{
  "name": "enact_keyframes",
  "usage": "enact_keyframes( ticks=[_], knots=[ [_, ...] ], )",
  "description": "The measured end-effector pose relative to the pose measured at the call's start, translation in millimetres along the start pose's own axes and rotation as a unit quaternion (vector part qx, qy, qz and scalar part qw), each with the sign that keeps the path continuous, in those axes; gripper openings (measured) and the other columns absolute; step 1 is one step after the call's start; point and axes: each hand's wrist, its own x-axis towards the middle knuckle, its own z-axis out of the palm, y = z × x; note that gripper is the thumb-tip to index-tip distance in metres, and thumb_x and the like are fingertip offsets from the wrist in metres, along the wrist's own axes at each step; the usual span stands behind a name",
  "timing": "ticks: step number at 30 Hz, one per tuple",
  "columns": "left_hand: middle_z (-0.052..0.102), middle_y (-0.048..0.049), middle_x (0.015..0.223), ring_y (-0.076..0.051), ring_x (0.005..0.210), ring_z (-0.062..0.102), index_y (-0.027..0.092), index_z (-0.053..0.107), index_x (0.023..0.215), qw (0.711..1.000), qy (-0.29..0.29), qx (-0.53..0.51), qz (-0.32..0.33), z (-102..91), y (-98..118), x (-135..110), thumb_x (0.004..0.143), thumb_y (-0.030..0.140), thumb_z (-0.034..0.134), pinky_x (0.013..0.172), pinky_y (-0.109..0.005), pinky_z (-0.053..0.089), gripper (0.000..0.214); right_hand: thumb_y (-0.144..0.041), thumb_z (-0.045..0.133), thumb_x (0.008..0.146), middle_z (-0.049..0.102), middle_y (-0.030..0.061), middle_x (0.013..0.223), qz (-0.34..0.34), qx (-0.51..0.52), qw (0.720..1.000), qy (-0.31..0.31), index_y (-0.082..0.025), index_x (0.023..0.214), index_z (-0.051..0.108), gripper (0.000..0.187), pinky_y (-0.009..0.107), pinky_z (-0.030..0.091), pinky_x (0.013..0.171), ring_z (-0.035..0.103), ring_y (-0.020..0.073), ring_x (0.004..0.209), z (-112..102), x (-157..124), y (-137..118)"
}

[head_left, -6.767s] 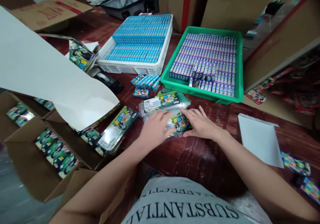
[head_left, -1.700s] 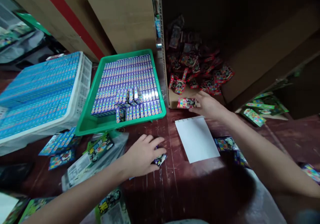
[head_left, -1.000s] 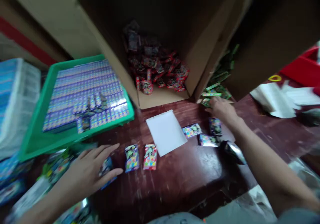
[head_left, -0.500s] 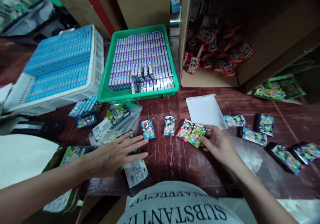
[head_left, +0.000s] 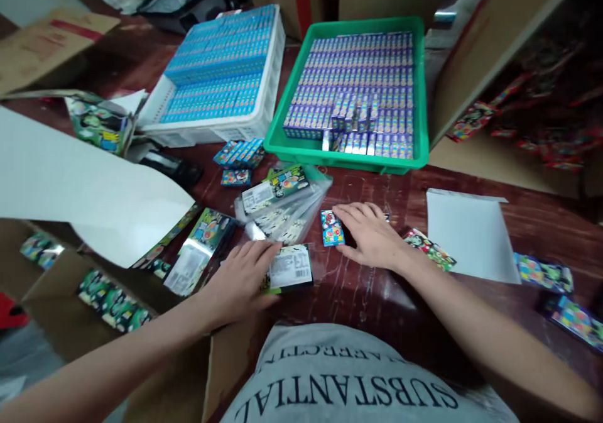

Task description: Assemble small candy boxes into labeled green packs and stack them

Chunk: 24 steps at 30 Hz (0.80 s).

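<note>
My left hand (head_left: 247,278) rests over the left end of a dark printed packet (head_left: 291,267) with a white barcode label. Its fingers are stretched out and the thumb is blurred. My right hand (head_left: 370,234) has its fingertips at the upper end and thumb at the lower end of a small blue box (head_left: 332,228), gripping it near its right side. What lies under the right palm is mostly hidden. Partly behind my right forearm are a red and a green small box (head_left: 429,249). Above the left hand, a clear bag (head_left: 301,206) holds similar printed packets.
A green tray (head_left: 346,159) of purple boxes and a white crate (head_left: 264,118) of blue boxes stand at the back. Blue boxes (head_left: 240,153) lie before the crate. White paper (head_left: 471,237), more boxes (head_left: 544,272) and a large carton (head_left: 499,52) are on the right.
The view has swung left. My right hand has let go of the green box and moved left to the blue box. My left hand has moved away from the blue box onto the labelled packet.
</note>
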Motion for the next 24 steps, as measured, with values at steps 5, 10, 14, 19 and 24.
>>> enact_keyframes(
  ticks=[5,10,14,19,24],
  knots=[
    [0.049,-0.0186,0.143,-0.037,0.128,0.05,0.02,0.025,0.157,0.992,0.044,-0.107,-0.047,34.5,-7.4,-24.0,0.078,0.05,0.078,0.106,-0.052,0.044,0.1,-0.052,0.07,0.083,0.058,0.0122,0.143,0.001,0.046,0.997,0.058,-0.021,0.149,0.042,0.078,0.06,0.023,0.122,0.051,0.0332,0.132,5.1,-13.9,-12.9],
    [0.047,-0.0188,0.142,-0.037,0.128,0.048,0.022,0.017,0.159,0.985,0.106,-0.137,-0.003,39.9,0.5,-15.5,0.081,0.044,0.077,0.108,-0.054,0.041,0.101,-0.053,0.075,0.08,0.059,0.0114,0.137,-0.001,0.078,0.997,0.016,-0.025,0.143,0.046,0.074,0.065,0.024,0.12,0.054,0.0343,0.129,8.4,-39.5,-37.8],
    [0.047,-0.0191,0.143,-0.037,0.129,0.047,0.02,0.018,0.158,0.982,0.107,-0.144,0.064,36.5,6.4,-4.0,0.08,0.038,0.076,0.108,-0.054,0.04,0.099,-0.052,0.08,0.076,0.057,0.013,0.132,-0.013,0.109,0.993,-0.036,-0.025,0.14,0.048,0.076,0.067,0.026,0.12,0.055,0.0344,0.126,3.0,-48.8,-41.8],
    [0.049,-0.0184,0.14,-0.036,0.127,0.048,0.018,0.024,0.157,0.977,0.102,-0.16,0.092,39.3,18.4,14.2,0.079,0.038,0.078,0.108,-0.053,0.04,0.097,-0.044,0.082,0.079,0.057,0.0134,0.142,-0.011,0.106,0.994,-0.024,-0.028,0.161,0.019,0.105,0.07,0.012,0.123,0.053,0.0341,0.133,1.4,-59.5,-44.0],
    [0.05,-0.0168,0.142,-0.036,0.128,0.048,0.02,0.031,0.155,0.981,0.079,-0.166,0.061,44.3,23.8,27.7,0.078,0.043,0.078,0.108,-0.053,0.039,0.094,-0.065,0.073,0.081,0.041,0.018,0.161,-0.021,0.076,0.996,-0.034,-0.021,0.161,-0.019,0.13,0.069,0.002,0.124,0.028,0.0364,0.153,-7.6,-73.5,-26.1]
  ],
)
